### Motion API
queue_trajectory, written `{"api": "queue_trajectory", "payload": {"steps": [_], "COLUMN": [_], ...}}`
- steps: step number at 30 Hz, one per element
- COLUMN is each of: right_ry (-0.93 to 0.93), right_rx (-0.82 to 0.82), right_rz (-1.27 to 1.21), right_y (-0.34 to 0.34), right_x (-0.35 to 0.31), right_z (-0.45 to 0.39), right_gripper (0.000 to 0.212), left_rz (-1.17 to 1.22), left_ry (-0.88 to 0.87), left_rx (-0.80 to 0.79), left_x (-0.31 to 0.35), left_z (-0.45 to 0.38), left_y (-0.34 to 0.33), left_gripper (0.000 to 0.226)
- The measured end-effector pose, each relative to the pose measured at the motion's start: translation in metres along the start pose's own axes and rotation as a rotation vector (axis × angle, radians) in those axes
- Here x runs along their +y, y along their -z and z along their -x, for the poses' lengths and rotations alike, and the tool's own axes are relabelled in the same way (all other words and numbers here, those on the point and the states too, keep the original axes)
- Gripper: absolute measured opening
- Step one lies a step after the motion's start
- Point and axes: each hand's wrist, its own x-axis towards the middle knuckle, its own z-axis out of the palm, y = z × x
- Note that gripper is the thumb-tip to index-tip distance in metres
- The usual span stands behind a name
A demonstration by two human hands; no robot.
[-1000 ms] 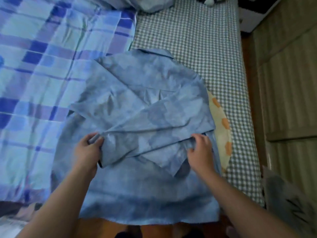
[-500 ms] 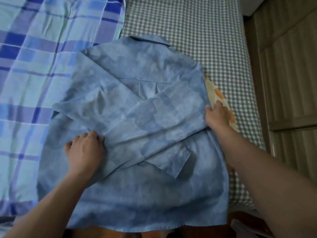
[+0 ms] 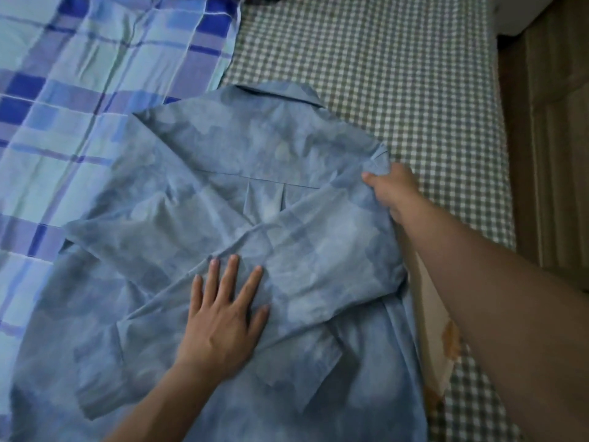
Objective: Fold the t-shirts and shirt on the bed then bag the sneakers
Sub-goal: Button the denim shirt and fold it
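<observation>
Shirt lies back-up mid-frame on the bed, sleeves crossed, where the left hand now presses flat, fingers spread, its earlier grip released, while the right hand has climbed to pinch the shoulder seam, readying the side fold.

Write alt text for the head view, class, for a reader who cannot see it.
A person folds a blue shirt lying back-up on a bed: the left hand presses flat on the folded-in sleeves while the right hand grips the shirt's right shoulder edge.
</observation>
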Motion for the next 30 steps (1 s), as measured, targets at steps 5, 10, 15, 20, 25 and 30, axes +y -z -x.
{"api": "queue_trajectory", "payload": {"steps": [5, 10, 15, 20, 25, 30], "right_ry": [-0.053, -0.131, -0.111, -0.144, -0.235, -0.428], "right_rx": [0.186, 0.200, 0.187, 0.251, 0.248, 0.063], "right_rz": [-0.136, -0.063, -0.049, -0.096, -0.312, -0.750], "right_y": [0.020, 0.053, 0.060, 0.060, 0.052, 0.017], "right_x": [0.022, 0.043, 0.049, 0.048, 0.064, 0.103], "right_z": [-0.015, -0.011, -0.003, 0.006, 0.043, 0.136], "right_gripper": [0.033, 0.034, 0.034, 0.027, 0.020, 0.018], "left_rz": [0.022, 0.097, 0.227, 0.027, -0.070, 0.138], "left_ry": [0.113, 0.275, 0.869, 0.739, 0.543, 0.372], "left_rx": [0.006, 0.169, 0.107, 0.054, 0.385, 0.492], "left_x": [-0.024, -0.051, -0.122, -0.130, -0.134, -0.026], "left_z": [-0.014, -0.069, -0.138, -0.161, -0.253, -0.337], "left_y": [0.023, 0.045, 0.074, 0.096, 0.162, 0.195], "left_gripper": [0.063, 0.061, 0.070, 0.022, 0.021, 0.058]}}
